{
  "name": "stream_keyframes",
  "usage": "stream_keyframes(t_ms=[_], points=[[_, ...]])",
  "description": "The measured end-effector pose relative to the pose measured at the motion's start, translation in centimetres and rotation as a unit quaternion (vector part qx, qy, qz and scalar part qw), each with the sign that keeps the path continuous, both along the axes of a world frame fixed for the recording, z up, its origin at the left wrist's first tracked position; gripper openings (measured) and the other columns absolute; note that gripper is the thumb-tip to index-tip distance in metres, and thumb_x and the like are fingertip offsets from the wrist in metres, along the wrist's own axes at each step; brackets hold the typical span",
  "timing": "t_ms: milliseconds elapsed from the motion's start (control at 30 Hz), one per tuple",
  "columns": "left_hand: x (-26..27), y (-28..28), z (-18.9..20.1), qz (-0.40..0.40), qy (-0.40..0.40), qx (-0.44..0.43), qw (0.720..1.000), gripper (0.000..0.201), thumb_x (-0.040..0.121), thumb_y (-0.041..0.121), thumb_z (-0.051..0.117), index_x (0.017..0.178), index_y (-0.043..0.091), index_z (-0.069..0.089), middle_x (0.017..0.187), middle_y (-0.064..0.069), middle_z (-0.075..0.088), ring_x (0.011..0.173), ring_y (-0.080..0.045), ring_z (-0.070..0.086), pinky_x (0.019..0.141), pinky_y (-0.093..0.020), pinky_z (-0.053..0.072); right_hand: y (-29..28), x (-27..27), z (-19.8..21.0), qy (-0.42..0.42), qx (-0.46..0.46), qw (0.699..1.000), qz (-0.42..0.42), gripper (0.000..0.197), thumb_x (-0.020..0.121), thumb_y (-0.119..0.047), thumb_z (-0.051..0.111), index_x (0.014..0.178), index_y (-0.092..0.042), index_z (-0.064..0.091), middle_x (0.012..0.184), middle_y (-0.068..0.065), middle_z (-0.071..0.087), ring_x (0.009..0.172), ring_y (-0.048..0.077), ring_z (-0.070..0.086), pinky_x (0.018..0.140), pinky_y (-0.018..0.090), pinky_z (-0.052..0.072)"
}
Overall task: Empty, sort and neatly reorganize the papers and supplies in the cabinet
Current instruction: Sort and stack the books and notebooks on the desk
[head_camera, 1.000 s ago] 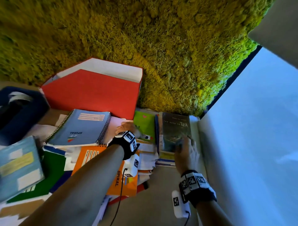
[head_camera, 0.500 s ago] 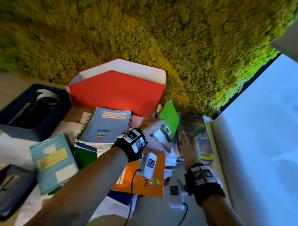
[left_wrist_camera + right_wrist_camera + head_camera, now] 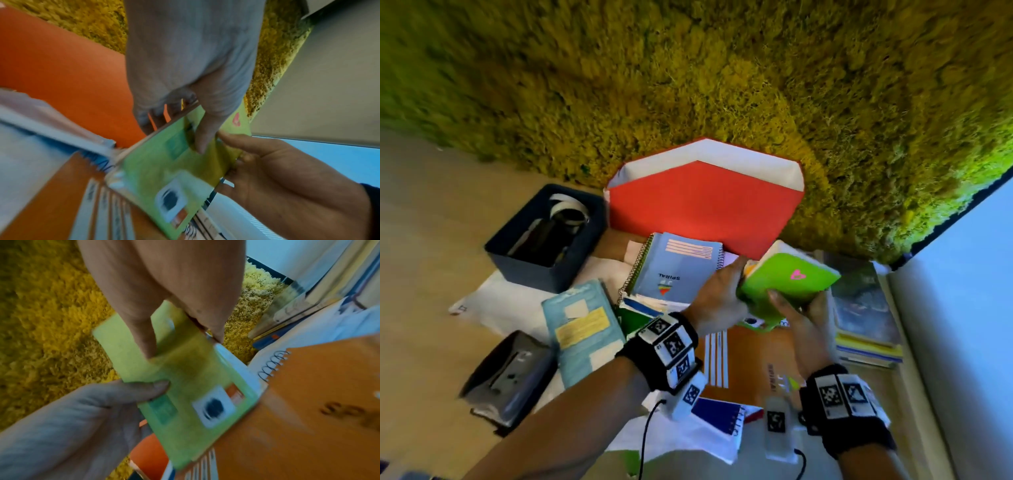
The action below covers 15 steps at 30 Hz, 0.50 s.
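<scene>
While both hands grip it, the green booklet (image 3: 789, 286) hangs right of centre in the head view, lifted off the pile, its long axis running lower left to upper right and its heart-marked cover up. The left hand (image 3: 717, 301) pinches its left edge; the right hand (image 3: 803, 320) clamps the near edge. Below lies an orange notebook (image 3: 753, 363), with a blue notebook (image 3: 678, 270) left, a red envelope (image 3: 705, 209) above, a book stack (image 3: 863, 318) right and a dark bin (image 3: 544, 236) upper left.

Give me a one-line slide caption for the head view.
Both hands, left hand and right hand, hold a green booklet above scattered notebooks.
</scene>
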State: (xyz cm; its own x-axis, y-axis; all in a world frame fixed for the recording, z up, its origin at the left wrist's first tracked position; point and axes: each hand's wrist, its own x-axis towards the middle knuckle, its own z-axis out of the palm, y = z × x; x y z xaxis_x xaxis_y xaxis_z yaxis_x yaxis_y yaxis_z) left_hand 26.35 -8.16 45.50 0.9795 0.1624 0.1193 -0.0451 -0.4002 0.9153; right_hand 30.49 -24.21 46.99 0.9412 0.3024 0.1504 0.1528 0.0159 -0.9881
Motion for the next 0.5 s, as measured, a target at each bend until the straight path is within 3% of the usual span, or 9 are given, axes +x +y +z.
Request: stream_keyframes(t_ms=[67, 133, 200, 267, 333, 400, 500], points=[[-0.5, 0.2, -1.3, 0.033, 0.02, -0.003, 0.999, 0.06, 0.065, 0.042, 0.078, 0.117, 0.023, 0.056, 0.105, -0.001, 0.071, 0.096, -0.021, 0.067, 0.078, -0.039, 0.056, 0.4, -0.2, -1.8, 0.002, -0.039, 0.999, 0.012, 0.064, 0.079, 0.012, 0.068, 0.123, -0.03, 0.046, 0.123, 0.006, 0.062, 0.104, 0.009, 0.064, 0.085, 0.032, 0.056], [-0.8, 0.2, -2.2, 0.042, 0.019, -0.01, 0.999, 0.063, 0.066, 0.057, 0.07, 0.117, 0.02, 0.06, 0.105, -0.003, 0.072, 0.096, -0.021, 0.068, 0.079, -0.04, 0.056, 0.4, -0.2, -2.8, -0.011, -0.079, 0.997, 0.01, 0.058, 0.079, 0.01, 0.069, 0.115, -0.031, 0.05, 0.122, 0.012, 0.062, 0.098, 0.007, 0.065, 0.08, 0.027, 0.056], [-1.1, 0.4, -2.3, 0.047, 0.004, -0.024, 0.999, 0.059, 0.073, 0.053, 0.067, 0.117, 0.014, 0.062, 0.105, -0.004, 0.072, 0.093, -0.02, 0.069, 0.078, -0.04, 0.056, 0.5, -0.2, -2.3, -0.034, -0.088, 0.996, 0.009, 0.055, 0.079, 0.006, 0.071, 0.119, -0.028, 0.052, 0.12, 0.011, 0.064, 0.098, 0.007, 0.065, 0.077, 0.022, 0.055], [-1.3, 1.1, -1.7, 0.059, 0.0, -0.03, 0.998, 0.055, 0.075, 0.047, 0.07, 0.115, 0.011, 0.059, 0.105, -0.003, 0.07, 0.092, -0.019, 0.067, 0.078, -0.039, 0.055, 0.5, 0.1, -1.3, -0.059, -0.084, 0.994, 0.023, 0.055, 0.081, 0.0, 0.071, 0.126, -0.025, 0.053, 0.119, 0.003, 0.066, 0.105, 0.011, 0.064, 0.082, 0.025, 0.054], [-1.5, 2.3, -0.8, 0.08, 0.018, -0.003, 0.997, 0.049, 0.077, 0.043, 0.076, 0.109, 0.012, 0.056, 0.102, -0.002, 0.066, 0.091, -0.02, 0.063, 0.078, -0.037, 0.053, 0.7, 0.1, -0.3, -0.084, -0.105, 0.991, 0.021, 0.05, 0.082, -0.006, 0.072, 0.116, -0.038, 0.055, 0.111, -0.009, 0.069, 0.102, 0.009, 0.065, 0.082, 0.031, 0.055], [-1.7, 4.5, 0.0, 0.133, 0.07, 0.059, 0.987, 0.046, 0.079, 0.04, 0.075, 0.109, 0.012, 0.055, 0.106, -0.005, 0.064, 0.097, -0.024, 0.061, 0.08, -0.034, 0.05, 1.3, 0.0, 0.3, -0.099, -0.105, 0.989, -0.008, 0.038, 0.082, -0.008, 0.073, 0.1, -0.038, 0.056, 0.093, -0.015, 0.069, 0.086, 0.006, 0.066, 0.074, 0.034, 0.055], [-3.1, 8.6, 0.4, 0.198, 0.204, 0.21, 0.935, 0.048, 0.086, 0.045, 0.065, 0.117, 0.01, 0.055, 0.119, -0.011, 0.061, 0.11, -0.03, 0.059, 0.083, -0.034, 0.047, 2.8, -1.0, 1.3, -0.097, -0.06, 0.993, -0.015, 0.032, 0.082, 0.002, 0.069, 0.091, -0.024, 0.053, 0.076, -0.019, 0.068, 0.067, -0.004, 0.062, 0.061, 0.017, 0.05]])
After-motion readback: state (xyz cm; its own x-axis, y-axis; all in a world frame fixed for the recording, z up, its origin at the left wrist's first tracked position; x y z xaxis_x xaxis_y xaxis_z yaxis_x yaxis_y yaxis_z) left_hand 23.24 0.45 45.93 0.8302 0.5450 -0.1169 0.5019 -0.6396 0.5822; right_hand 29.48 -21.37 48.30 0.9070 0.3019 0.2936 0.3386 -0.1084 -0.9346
